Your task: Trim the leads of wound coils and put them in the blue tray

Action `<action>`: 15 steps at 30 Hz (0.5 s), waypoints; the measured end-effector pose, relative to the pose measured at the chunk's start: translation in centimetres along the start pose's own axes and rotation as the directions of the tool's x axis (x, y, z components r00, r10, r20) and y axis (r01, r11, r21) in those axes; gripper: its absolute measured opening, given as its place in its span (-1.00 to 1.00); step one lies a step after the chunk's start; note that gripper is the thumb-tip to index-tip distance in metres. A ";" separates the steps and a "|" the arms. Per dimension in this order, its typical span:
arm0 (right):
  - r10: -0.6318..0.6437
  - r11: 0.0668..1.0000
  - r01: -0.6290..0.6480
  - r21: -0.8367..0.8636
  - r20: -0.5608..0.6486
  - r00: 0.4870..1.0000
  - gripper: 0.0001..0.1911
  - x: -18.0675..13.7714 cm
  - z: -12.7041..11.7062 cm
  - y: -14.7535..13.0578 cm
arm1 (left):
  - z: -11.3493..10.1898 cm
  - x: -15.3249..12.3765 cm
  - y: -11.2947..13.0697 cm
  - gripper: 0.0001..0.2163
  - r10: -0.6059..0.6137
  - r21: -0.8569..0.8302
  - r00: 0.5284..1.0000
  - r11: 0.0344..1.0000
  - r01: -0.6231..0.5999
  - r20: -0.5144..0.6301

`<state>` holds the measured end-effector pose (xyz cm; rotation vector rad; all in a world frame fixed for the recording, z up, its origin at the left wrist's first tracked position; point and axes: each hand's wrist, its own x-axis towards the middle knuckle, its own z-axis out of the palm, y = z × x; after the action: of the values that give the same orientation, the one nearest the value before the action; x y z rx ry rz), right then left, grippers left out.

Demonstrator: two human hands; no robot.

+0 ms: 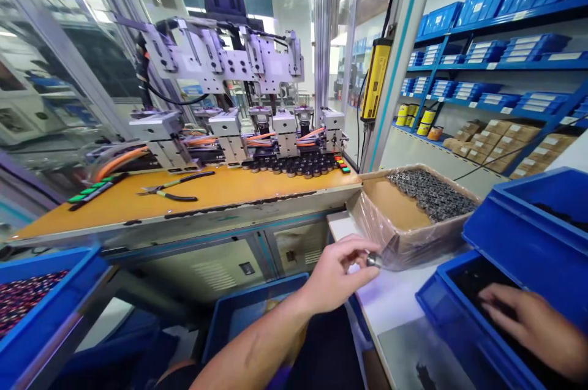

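Observation:
My left hand (pixel 339 275) is closed in a pinch on a small round metal part (pixel 373 259), between thumb and fingertips. It hovers over the edge of the white side table, just in front of the cardboard box. On the right, my right hand (pixel 528 319) reaches into the lower blue bin (pixel 441 292), above dark contents too dim to make out. Its fingers are slightly bent and apart, a little blurred, with nothing visible in them. Inside the cardboard box (pixel 399 237), many dark round parts (pixel 432 191) lie packed on a brown sheet.
Ahead stands a machine fixture (pixel 225 123) with several round dark parts (pixel 303 165) in front. Pliers (pixel 177 186) lie on the orange worktop (pixel 114 209). Another blue bin (pixel 533 212) sits above the lower one. At left, a blue bin (pixel 87 264) holds small reddish pieces.

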<state>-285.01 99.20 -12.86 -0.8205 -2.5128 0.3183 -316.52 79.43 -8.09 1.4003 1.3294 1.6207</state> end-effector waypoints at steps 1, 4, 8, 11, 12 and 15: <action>-0.012 1.000 0.012 -0.002 -0.001 1.000 -0.78 0.6 -0.7 -1.0 | -0.6 -2.0 0.2 -0.74 -0.011 -0.122 1.000 0.993 0.007 -0.027; -0.029 0.999 0.025 -0.036 -0.135 0.990 -0.73 2.0 -2.4 -5.6 | -1.9 -6.1 0.8 -0.77 -0.082 -0.345 0.996 0.937 0.063 -0.041; -0.179 0.977 0.195 0.092 -0.157 0.971 -0.88 2.9 -2.6 -14.2 | -2.2 -8.2 2.2 -0.73 -0.093 -0.400 0.995 0.912 0.094 0.021; -0.344 0.890 0.373 0.263 -0.149 0.927 -0.89 2.4 -1.4 -19.6 | -1.7 -9.1 2.9 -0.73 -0.058 -0.407 0.998 0.911 0.070 0.040; -0.368 0.865 0.397 0.305 -0.152 0.917 -0.86 2.0 -0.9 -20.8 | -1.5 -9.3 3.0 -0.74 -0.045 -0.416 0.998 0.908 0.058 0.041; -0.385 0.812 0.429 0.395 -0.188 0.903 -0.82 0.6 0.2 -22.5 | -0.7 -9.8 2.8 -0.76 -0.017 -0.454 0.999 0.891 0.034 0.040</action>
<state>-296.71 81.69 -4.83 -0.1081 -2.3143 0.6328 -314.26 69.52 -8.78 1.1117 0.8622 1.7387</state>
